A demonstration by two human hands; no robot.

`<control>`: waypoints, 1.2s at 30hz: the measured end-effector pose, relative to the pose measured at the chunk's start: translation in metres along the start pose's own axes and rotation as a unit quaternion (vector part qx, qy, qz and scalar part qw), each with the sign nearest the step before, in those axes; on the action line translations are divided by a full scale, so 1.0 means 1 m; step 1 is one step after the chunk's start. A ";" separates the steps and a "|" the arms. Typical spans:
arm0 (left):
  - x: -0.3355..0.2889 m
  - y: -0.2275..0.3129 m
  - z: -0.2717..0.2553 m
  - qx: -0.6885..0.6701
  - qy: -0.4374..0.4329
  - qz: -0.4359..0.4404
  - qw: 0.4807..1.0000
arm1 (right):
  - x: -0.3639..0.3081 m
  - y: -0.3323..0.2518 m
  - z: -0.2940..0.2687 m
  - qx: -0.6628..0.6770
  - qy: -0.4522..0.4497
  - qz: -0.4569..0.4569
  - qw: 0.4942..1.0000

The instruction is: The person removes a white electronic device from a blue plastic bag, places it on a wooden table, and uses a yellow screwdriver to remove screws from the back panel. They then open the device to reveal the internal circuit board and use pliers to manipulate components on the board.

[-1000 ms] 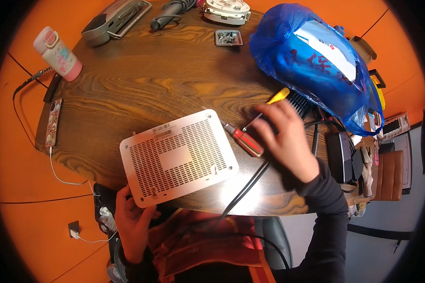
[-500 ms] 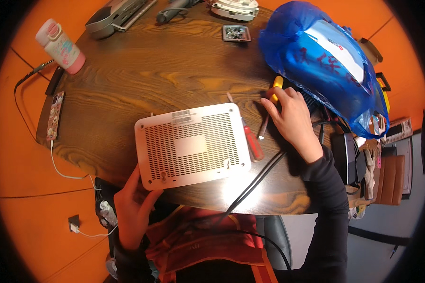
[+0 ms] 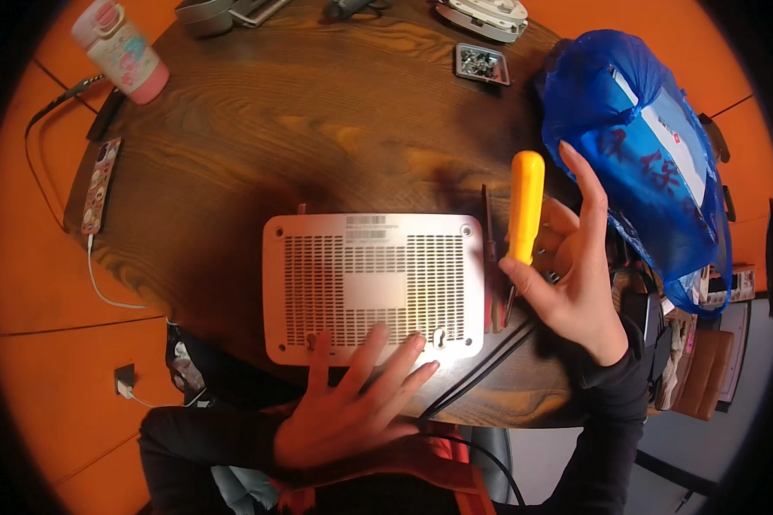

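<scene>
A white vented plastic casing, like a router's underside, lies on the table with its slotted face up. My left hand rests on its near edge, fingers spread and flat. To the right of the casing, my right hand grips a yellow-handled screwdriver between thumb and fingers, the handle pointing away from me and the index finger lifted. Its shaft tip is partly hidden by the hand. A second, red-handled screwdriver lies close along the casing's right edge.
A blue plastic bag with boxed goods bulges at the right. A small tray of screws and a round white device stand at the back. Black cables cross the near edge. A bottle and a phone are at left.
My left hand has let go of the casing's left corner and spread over its near edge; the casing now lies straighter. My right hand has lifted the yellow screwdriver off the table.
</scene>
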State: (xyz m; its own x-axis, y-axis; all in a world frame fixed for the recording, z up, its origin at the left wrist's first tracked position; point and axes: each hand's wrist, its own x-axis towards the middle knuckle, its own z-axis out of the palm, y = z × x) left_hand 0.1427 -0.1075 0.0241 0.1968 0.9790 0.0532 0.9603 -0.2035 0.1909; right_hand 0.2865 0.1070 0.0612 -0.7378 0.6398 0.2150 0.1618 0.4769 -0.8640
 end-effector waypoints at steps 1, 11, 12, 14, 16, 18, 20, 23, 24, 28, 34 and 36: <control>0.005 -0.001 0.000 0.030 0.006 0.011 0.999 | 0.005 -0.003 -0.002 0.000 -0.016 -0.026 1.000; 0.045 -0.007 0.000 0.089 0.026 0.168 0.982 | 0.084 -0.006 -0.003 0.110 -0.055 -0.228 0.966; 0.050 -0.008 0.002 0.083 0.029 0.175 0.981 | 0.093 -0.002 0.002 0.115 -0.062 -0.210 0.969; 0.064 -0.010 0.002 0.097 0.034 0.181 0.978 | 0.104 0.005 0.007 0.137 -0.031 -0.270 0.953; 0.078 -0.014 -0.001 0.041 -0.007 0.160 0.986 | 0.114 0.014 0.004 0.111 -0.035 -0.277 0.954; 0.094 -0.021 0.001 0.064 -0.003 0.133 0.989 | 0.120 0.023 -0.004 0.055 -0.046 -0.310 0.948; 0.104 -0.024 0.004 0.065 0.004 0.107 0.992 | 0.119 0.031 -0.014 0.072 -0.015 -0.305 0.950; 0.095 -0.025 0.004 0.053 0.004 0.119 0.991 | 0.104 0.038 -0.022 0.043 0.000 -0.305 0.951; 0.091 -0.024 0.004 0.042 -0.003 0.115 0.992 | 0.099 0.039 -0.025 0.036 0.007 -0.297 0.954; 0.093 -0.022 0.004 0.054 -0.012 0.104 0.993 | 0.091 0.046 -0.042 0.006 0.020 -0.288 0.957; 0.091 -0.023 -0.003 0.082 -0.023 0.105 0.991 | 0.085 0.049 -0.057 -0.032 0.028 -0.296 0.954; 0.087 -0.023 0.000 0.104 -0.015 0.117 0.988 | 0.084 0.049 -0.057 -0.040 0.031 -0.303 0.952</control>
State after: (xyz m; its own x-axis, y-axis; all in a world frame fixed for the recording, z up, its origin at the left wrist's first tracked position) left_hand 0.1376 -0.0171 0.0239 0.4205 0.9063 0.0420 0.9073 -0.4196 -0.0284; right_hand 0.2701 0.2185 0.0627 -0.6719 0.2667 0.6909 -0.2295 0.8120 -0.5366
